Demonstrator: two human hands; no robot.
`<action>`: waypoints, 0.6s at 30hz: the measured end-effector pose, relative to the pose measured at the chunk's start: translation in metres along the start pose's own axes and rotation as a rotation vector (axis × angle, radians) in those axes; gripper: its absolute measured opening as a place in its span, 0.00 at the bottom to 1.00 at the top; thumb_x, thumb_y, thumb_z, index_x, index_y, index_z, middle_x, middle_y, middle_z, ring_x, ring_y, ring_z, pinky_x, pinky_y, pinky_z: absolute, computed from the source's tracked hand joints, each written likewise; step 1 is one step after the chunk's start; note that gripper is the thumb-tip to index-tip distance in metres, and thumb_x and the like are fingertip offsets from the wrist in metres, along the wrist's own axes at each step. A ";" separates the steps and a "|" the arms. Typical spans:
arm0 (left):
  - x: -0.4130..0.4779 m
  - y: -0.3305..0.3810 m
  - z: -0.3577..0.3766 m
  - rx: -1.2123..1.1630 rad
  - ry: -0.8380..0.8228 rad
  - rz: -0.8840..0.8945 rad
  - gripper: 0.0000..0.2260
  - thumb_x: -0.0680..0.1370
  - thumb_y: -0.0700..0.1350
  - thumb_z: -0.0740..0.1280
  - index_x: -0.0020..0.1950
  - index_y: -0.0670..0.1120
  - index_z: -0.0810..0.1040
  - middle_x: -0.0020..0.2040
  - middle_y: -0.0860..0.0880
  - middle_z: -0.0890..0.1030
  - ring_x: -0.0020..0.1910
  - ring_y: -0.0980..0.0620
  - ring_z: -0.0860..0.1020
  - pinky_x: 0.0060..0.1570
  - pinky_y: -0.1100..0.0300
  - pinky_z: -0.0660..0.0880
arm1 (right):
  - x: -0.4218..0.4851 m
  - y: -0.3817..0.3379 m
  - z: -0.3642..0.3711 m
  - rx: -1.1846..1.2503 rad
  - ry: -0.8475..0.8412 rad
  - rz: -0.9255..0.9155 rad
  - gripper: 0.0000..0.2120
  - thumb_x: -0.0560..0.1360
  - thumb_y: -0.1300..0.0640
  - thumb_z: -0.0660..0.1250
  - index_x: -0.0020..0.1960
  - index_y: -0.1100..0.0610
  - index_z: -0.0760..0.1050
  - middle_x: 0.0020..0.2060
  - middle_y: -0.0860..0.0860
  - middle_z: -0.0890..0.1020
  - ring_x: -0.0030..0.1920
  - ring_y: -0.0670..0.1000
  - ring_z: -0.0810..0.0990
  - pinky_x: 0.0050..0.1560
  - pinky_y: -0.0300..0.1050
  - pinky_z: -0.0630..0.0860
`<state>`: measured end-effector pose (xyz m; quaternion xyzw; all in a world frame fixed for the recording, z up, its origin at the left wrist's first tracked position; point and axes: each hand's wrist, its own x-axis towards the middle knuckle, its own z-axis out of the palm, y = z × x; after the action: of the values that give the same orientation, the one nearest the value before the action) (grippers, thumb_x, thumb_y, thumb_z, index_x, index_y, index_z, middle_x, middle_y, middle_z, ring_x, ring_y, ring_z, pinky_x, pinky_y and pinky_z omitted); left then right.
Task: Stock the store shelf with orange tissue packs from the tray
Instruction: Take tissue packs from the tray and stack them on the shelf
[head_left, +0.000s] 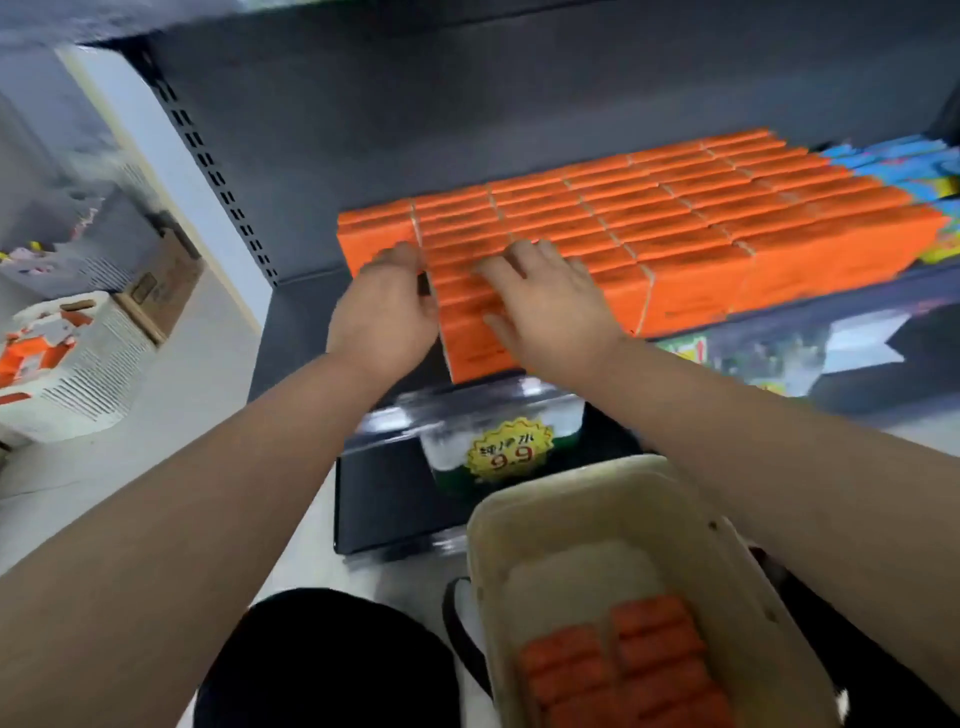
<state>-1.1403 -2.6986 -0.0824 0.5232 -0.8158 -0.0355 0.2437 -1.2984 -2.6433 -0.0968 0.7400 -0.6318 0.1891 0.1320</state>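
**Both hands on the front-left column of packs**

A dark grey shelf (306, 332) with a matching back panel (467, 104) fills the upper view. A slotted upright (208, 156) stands at its left edge, and pale floor (171, 395) runs past it. The orange tissue packs (675, 223) lie on the shelf in tight rows that form one wide block. Blue packs (904, 166) sit just beside its right end.

Below, near the person's knees, a cream tray (613, 467) holds more orange packs laid flat on its bottom. A white slotted basket (98, 364) stands on the floor, well apart to the left.

The right hand (545, 306) rests flat on the block's front-left column, fingers spread. The left hand (387, 306) lies against that column's left side; blur hides whether its fingers curl.

A yellow starburst price tag (506, 452) reading 9.9 sits under the shelf edge.
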 end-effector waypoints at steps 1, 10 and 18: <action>-0.016 0.011 0.007 -0.027 0.003 0.020 0.14 0.76 0.40 0.62 0.62 0.44 0.72 0.59 0.42 0.78 0.57 0.41 0.76 0.52 0.49 0.74 | -0.024 0.005 0.002 -0.003 0.008 -0.001 0.20 0.71 0.55 0.69 0.61 0.57 0.73 0.55 0.58 0.75 0.57 0.61 0.72 0.50 0.55 0.70; -0.148 0.063 0.126 -0.023 -0.441 0.034 0.15 0.77 0.42 0.63 0.64 0.47 0.72 0.59 0.49 0.77 0.58 0.48 0.76 0.54 0.52 0.75 | -0.213 0.058 0.075 -0.040 -0.502 0.125 0.25 0.72 0.59 0.66 0.68 0.52 0.65 0.62 0.53 0.70 0.64 0.57 0.67 0.63 0.53 0.67; -0.201 0.051 0.230 0.048 -0.957 -0.111 0.19 0.79 0.46 0.62 0.70 0.46 0.67 0.65 0.45 0.75 0.64 0.46 0.73 0.59 0.54 0.72 | -0.283 0.085 0.158 0.008 -0.969 0.286 0.18 0.78 0.55 0.59 0.68 0.51 0.66 0.67 0.55 0.68 0.64 0.56 0.69 0.62 0.53 0.67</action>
<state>-1.2164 -2.5458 -0.3408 0.4966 -0.8078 -0.2663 -0.1734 -1.4010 -2.4755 -0.3681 0.6492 -0.7149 -0.1575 -0.2064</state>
